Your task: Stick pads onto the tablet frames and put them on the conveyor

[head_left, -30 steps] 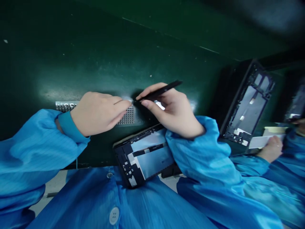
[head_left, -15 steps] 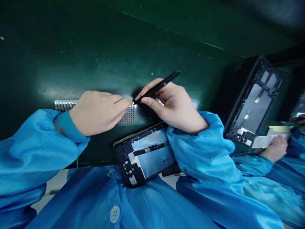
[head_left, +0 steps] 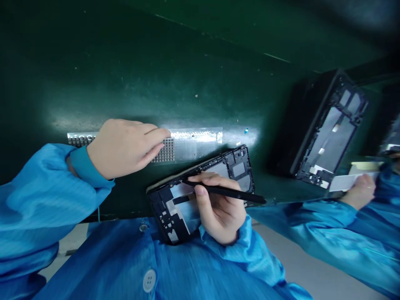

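Observation:
My left hand [head_left: 125, 146] has its fingers curled together, thumb and forefinger pressed on a clear strip [head_left: 200, 141] that carries rows of small grey square pads [head_left: 165, 151]. Part of the strip lies hidden under that hand. Black tweezers [head_left: 231, 193] are pinched in my right hand [head_left: 221, 208], their tip at the upper edge of an opened tablet housing [head_left: 162, 208]. The housing is black with silvery panels inside, tilted against the front of my smock. My right hand covers its middle. Whether a pad sits at the tweezer tip is too small to tell.
To the right, a stack of black housings [head_left: 331, 137] stands on the green table [head_left: 140, 75]. Beyond it a co-worker's hand [head_left: 362, 191] holds a whitish ridged sheet [head_left: 340, 182]. A small blue scrap [head_left: 246, 131] lies near the strip's right end.
My right hand has moved down from the strip to the tablet housing with the tweezers, uncovering the strip's right end. My left hand stays on the strip.

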`<move>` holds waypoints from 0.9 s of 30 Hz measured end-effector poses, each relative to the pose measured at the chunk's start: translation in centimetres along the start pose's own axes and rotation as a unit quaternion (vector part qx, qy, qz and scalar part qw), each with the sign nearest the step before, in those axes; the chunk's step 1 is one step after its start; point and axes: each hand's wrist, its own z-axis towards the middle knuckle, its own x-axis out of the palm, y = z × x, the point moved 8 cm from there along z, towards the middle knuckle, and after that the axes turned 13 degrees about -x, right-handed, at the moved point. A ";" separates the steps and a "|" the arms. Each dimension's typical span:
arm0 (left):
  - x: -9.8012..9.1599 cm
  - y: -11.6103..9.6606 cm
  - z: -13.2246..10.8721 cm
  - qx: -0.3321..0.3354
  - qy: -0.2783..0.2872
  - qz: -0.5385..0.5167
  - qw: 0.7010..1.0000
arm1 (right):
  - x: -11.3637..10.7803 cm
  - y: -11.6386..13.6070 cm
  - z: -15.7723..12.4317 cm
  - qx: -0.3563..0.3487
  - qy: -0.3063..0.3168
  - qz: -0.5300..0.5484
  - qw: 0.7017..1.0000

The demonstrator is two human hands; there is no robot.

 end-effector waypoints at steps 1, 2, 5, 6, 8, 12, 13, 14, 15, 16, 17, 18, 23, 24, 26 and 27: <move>0.0 0.1 0.0 -0.001 0.001 -0.004 1.000 | 0.0 -0.1 0.1 -0.001 0.002 -0.002 1.000; 0.0 0.1 0.0 -0.003 0.001 -0.006 1.000 | 0.0 -0.1 0.2 -0.003 0.004 -0.006 1.000; -0.1 0.1 0.0 -0.003 -0.001 -0.009 1.000 | 0.0 0.9 0.0 -0.031 0.027 -0.044 0.998; -0.1 0.1 0.0 -0.002 -0.002 -0.008 1.000 | 0.1 1.5 0.1 -0.045 0.041 -0.062 0.996; -0.1 0.1 0.0 -0.002 -0.003 -0.003 1.000 | 0.1 2.6 0.7 -0.059 0.074 -0.086 0.992; -0.1 0.0 0.0 0.007 -0.007 0.011 1.000 | -0.2 1.5 5.3 -0.017 0.145 -0.084 0.986; -0.1 0.0 0.0 0.010 -0.007 0.014 1.000 | 0.0 0.5 6.9 -0.009 0.170 -0.075 0.983; 0.0 0.0 0.0 0.013 -0.008 0.015 1.000 | 0.4 -0.7 8.5 -0.006 0.198 -0.060 0.978; 0.0 0.0 -0.1 0.015 -0.007 0.016 1.000 | 0.9 -1.9 9.9 -0.007 0.227 -0.039 0.973; 0.0 0.0 -0.1 0.015 -0.007 0.016 1.000 | 1.4 -3.0 11.0 -0.008 0.254 -0.015 0.967; 0.0 0.0 -0.1 0.014 -0.009 0.016 1.000 | 1.8 -4.1 11.9 -0.007 0.276 0.006 0.961; 0.1 0.0 -0.1 0.013 -0.010 0.016 1.000 | 2.2 -5.0 12.4 -0.004 0.292 0.021 0.956; -0.1 -0.2 -0.1 0.014 -0.008 0.012 1.000 | 2.8 -6.2 12.4 0.017 0.291 0.056 0.955; -0.1 -0.2 -0.1 0.013 -0.006 0.011 1.000 | 2.8 -6.1 12.3 0.017 0.291 0.054 0.955; -0.2 -0.1 -0.1 0.007 -0.003 0.009 1.000 | 3.0 -5.8 12.4 0.013 0.300 0.039 0.953; -0.1 -0.1 -0.1 0.005 0.001 0.008 1.000 | 3.1 -5.8 12.6 0.011 0.307 0.030 0.951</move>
